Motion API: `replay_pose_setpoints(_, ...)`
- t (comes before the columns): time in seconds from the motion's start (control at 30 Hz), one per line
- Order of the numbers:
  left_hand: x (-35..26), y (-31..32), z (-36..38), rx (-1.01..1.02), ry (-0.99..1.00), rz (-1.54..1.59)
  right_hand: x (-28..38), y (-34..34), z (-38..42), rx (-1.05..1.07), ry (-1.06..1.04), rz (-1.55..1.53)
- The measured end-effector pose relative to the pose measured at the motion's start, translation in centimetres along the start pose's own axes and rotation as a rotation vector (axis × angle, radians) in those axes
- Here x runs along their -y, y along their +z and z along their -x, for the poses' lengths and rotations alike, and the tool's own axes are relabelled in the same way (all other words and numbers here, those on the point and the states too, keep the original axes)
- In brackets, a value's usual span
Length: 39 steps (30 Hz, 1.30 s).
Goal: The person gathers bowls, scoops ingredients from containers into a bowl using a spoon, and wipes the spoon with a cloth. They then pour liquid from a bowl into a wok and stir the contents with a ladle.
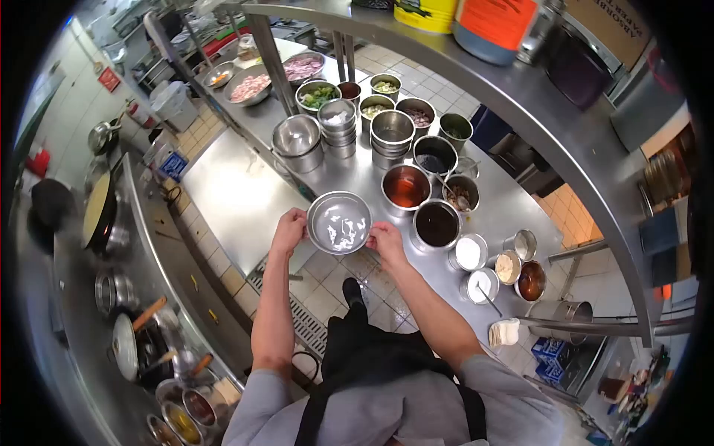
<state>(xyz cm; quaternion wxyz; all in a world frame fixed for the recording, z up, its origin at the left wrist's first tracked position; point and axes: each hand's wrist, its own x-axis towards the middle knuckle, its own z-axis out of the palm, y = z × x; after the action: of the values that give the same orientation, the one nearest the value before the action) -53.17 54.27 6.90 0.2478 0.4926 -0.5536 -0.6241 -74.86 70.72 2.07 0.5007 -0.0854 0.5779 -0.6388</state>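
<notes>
A round metal bowl (339, 223) is held level between my two hands, just off the near edge of the steel counter (338, 175). Shiny reflections show on its inside, and whether it holds liquid is unclear. My left hand (291, 229) grips the bowl's left rim with closed fingers. On the opposite side, my right hand (385, 242) pinches the right rim. Beyond the bowl stand a pot of reddish liquid (406, 187), a pot of dark liquid (436, 224) and stacked steel containers (392, 130).
Tubs of white powder (469, 253) and a brown sauce pot (530, 281) stand on the right. A curved steel shelf (550, 111) overhangs the counter. Pans and a lidded pot (125, 346) line the left side. A bare worktop (230, 197) lies left of the bowl.
</notes>
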Motion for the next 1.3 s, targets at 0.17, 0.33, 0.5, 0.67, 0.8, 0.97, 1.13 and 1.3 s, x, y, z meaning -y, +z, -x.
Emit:
replay_pose_setpoints(0.17,-1.2,1.1,-12.4,0.148,0.002,-0.12,0.6,2.7,-5.3,-0.154,-0.008,-0.16)
replay_pose_setpoints(0.33,-2.0,3.0,-19.5,0.188,0.059,-0.208,0.9,3.8,-8.1,-0.194,-0.055,-0.261)
replay_pose_setpoints(0.5,-2.9,4.6,-21.7,0.119,0.13,-0.252,1.6,4.7,-8.5,-0.184,-0.05,-0.346)
replay_pose_setpoints(0.67,-1.8,4.3,-17.7,-0.003,0.056,0.132,1.9,3.7,-7.7,-0.044,-0.038,-0.393)
replay_pose_setpoints(0.8,3.8,2.6,-5.6,-0.079,0.171,0.088,-0.6,4.5,-5.0,0.102,0.081,-0.208)
replay_pose_setpoints(0.97,15.2,2.2,20.2,-0.308,-0.199,0.141,-10.5,9.1,3.1,0.567,0.384,0.154)
replay_pose_setpoints(1.13,26.5,5.5,43.8,-0.754,-0.531,0.546,-16.5,14.1,18.6,1.156,0.409,0.62)
replay_pose_setpoints(1.3,29.1,10.4,59.8,-1.233,-0.526,0.775,-23.9,17.1,33.0,1.779,-0.01,0.87)
